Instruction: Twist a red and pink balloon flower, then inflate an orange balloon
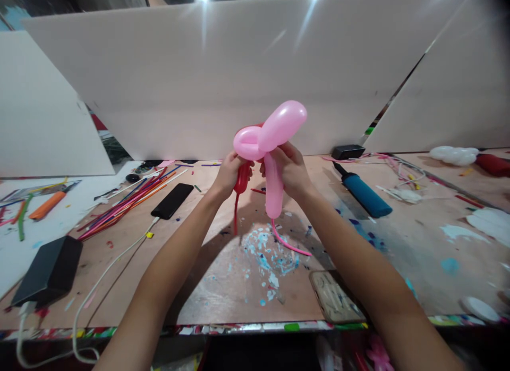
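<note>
A pink modelling balloon (283, 125), twisted into a loop and a long upward bubble, is held up above the table. Below the twist, one pink section hangs down and ends in a thin uninflated tail. Fingers of my right hand (294, 171) are closed around the pink balloon just under the twist. My left hand (229, 175) is closed on a red modelling balloon (242, 178), whose thin tail dangles beneath; its upper part curves behind the pink loop. Some fingertips of both hands are hidden behind the balloons.
A black phone (172, 201) on a white cable and a bundle of uninflated balloons (127, 206) lie left, near a dark box (48, 270). To the right are a blue hand pump (364, 193) and a flat case (334, 295). White boards (223, 68) stand behind.
</note>
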`<state>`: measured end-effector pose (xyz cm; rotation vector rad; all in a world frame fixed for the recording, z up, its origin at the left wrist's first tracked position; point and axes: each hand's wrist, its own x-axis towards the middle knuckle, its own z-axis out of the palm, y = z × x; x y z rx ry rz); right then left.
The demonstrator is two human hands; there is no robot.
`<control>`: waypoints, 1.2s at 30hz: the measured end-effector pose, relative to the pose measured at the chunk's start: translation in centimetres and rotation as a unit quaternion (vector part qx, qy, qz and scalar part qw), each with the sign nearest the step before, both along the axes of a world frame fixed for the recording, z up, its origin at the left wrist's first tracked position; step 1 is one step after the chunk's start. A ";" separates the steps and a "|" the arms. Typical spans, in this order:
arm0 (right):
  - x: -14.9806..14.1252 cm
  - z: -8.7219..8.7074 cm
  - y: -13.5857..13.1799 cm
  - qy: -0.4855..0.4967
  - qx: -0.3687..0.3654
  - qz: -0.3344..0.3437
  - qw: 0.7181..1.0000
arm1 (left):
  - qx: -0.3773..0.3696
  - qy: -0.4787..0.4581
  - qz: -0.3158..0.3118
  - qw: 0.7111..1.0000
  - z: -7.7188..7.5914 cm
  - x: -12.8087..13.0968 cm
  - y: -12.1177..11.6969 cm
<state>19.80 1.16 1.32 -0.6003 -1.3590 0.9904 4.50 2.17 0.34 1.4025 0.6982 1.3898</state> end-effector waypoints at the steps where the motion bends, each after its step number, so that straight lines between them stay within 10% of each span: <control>1: 0.1 0.0 0.1 0.006 -0.020 0.012 1.000 | -0.009 -0.010 0.003 1.000 0.0 -0.2 0.1; 9: 0.5 0.2 0.6 0.069 -0.059 0.028 0.995 | 0.051 0.050 0.057 0.996 0.0 -0.2 0.0; 14: 0.8 -0.4 0.8 0.027 -0.088 0.092 0.992 | 0.035 0.032 -0.061 0.997 0.7 -0.6 -1.0; 21: 2.1 -0.5 1.2 -0.127 0.053 0.031 0.990 | -0.060 -0.037 -0.027 0.997 1.0 -0.3 -1.1; 29: 3.7 1.2 0.4 -0.108 -0.076 0.159 0.978 | 0.146 0.014 0.216 0.965 1.0 -0.9 -0.5; 36: 2.8 1.9 -0.3 -0.046 -0.020 0.140 0.989 | 0.038 -0.079 0.113 0.990 1.1 -1.1 -0.3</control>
